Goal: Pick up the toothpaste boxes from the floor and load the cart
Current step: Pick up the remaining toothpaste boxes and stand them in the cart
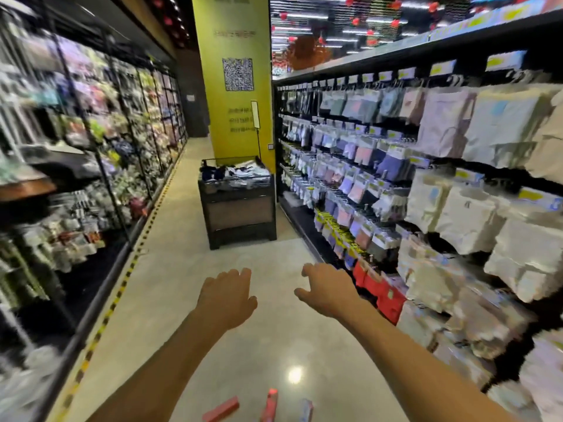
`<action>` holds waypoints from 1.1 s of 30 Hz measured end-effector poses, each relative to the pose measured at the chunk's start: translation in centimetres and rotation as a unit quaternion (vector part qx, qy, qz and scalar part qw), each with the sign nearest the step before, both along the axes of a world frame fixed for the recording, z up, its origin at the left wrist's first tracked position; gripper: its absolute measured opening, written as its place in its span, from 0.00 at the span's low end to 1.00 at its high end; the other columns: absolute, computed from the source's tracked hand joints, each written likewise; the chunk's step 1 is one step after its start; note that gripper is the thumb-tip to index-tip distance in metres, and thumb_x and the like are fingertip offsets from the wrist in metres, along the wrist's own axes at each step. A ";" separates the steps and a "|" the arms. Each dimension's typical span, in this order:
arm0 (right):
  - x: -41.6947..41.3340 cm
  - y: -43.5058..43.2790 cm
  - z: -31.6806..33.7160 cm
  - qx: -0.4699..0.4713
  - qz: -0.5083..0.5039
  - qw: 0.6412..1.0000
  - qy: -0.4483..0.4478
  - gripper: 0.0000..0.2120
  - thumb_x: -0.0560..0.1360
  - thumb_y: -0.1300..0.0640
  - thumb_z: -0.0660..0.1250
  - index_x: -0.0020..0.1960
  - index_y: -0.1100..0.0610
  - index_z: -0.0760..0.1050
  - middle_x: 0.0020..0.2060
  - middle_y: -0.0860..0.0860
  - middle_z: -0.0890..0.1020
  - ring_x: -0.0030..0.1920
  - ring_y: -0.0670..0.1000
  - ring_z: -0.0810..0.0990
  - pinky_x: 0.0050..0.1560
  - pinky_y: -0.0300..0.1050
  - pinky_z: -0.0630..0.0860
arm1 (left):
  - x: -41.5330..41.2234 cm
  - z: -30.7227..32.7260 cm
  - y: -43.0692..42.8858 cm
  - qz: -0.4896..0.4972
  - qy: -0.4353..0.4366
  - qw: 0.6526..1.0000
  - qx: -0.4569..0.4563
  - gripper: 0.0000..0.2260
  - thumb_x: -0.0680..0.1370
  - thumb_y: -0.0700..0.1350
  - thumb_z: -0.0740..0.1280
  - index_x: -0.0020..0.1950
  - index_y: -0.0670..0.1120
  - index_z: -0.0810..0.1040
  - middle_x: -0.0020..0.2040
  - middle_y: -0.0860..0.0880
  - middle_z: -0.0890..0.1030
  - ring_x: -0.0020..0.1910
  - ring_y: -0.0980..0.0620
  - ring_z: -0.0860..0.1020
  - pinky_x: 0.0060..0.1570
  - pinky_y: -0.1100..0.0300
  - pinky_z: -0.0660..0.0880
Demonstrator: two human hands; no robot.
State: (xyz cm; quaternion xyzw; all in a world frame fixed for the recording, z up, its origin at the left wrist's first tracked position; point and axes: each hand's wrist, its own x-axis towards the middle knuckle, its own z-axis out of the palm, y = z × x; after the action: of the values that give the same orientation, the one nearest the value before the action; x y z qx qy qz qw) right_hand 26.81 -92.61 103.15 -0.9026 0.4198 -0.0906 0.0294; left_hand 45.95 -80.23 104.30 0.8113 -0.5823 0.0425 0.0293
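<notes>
The left grip (227,295) and the right grip (327,292) are both hanging empty in front of the person, fingers spread wide and curled downward, close beside each other above the floor (170,269). Open aisle is running ahead between the two arms, bounded on the left by a glass-fronted display (91,153) with a yellow-and-black striped strip (122,287) along its base, and on the right by a long rack of hanging packets (426,184). A dark display bin (240,211) is standing at the far end against a yellow pillar (240,86) and is holding folded cloth goods; the floor to its left is staying passable. Three toothpaste boxes (221,409) are lying on the floor at the bottom edge, below the hands: one red box with its long axis slanting up to the right, a second red one pointing nearly straight up the frame, and a pale one just right of it, cut by the edge.
</notes>
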 end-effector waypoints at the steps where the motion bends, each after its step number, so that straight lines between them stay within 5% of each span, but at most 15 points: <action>1: 1.7 0.7 -0.6 0.000 0.010 1.000 0.000 0.25 0.78 0.36 0.63 0.67 0.51 0.71 0.61 0.52 0.78 0.61 0.58 0.77 0.58 0.54 0.73 | 1.5 -0.5 1.1 0.008 -0.003 1.000 0.004 0.25 0.80 0.60 0.60 0.74 0.51 0.64 0.64 0.48 0.75 0.60 0.46 0.76 0.57 0.49 0.73; 9: 12.2 5.3 -7.7 0.022 0.087 0.996 0.017 0.23 0.77 0.38 0.63 0.66 0.51 0.73 0.55 0.52 0.80 0.56 0.57 0.79 0.58 0.53 0.74 | 8.8 -7.7 7.7 0.086 0.001 0.995 0.047 0.24 0.79 0.59 0.60 0.71 0.50 0.66 0.60 0.47 0.76 0.57 0.45 0.77 0.51 0.51 0.72; 17: 15.8 6.8 -23.0 0.088 0.136 0.982 0.095 0.23 0.77 0.40 0.64 0.65 0.53 0.74 0.54 0.54 0.80 0.54 0.59 0.79 0.50 0.52 0.72 | 9.9 -22.8 11.1 0.148 0.059 0.981 0.111 0.21 0.78 0.56 0.62 0.67 0.46 0.69 0.55 0.45 0.77 0.54 0.43 0.77 0.50 0.52 0.70; 29: 8.0 10.7 -60.4 0.285 0.027 0.947 0.145 0.24 0.74 0.45 0.71 0.64 0.56 0.73 0.51 0.55 0.79 0.54 0.61 0.79 0.48 0.54 0.75 | 5.3 -61.1 16.0 0.234 0.221 0.924 0.206 0.20 0.74 0.49 0.70 0.62 0.42 0.76 0.48 0.40 0.79 0.46 0.37 0.78 0.41 0.49 0.73; 33: 3.8 13.1 -72.9 0.343 -0.038 0.923 0.169 0.27 0.75 0.48 0.72 0.69 0.54 0.68 0.61 0.55 0.77 0.61 0.59 0.76 0.55 0.54 0.75 | 1.0 -74.3 18.8 0.249 0.245 0.902 0.253 0.22 0.71 0.48 0.72 0.63 0.41 0.75 0.48 0.39 0.78 0.46 0.36 0.78 0.41 0.46 0.75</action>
State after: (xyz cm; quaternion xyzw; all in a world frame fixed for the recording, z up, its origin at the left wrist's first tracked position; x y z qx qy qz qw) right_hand 30.56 -79.48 30.26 -0.8223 0.4582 0.2119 0.2626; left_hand 46.95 -61.47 29.99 0.8946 -0.3272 -0.3007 -0.0470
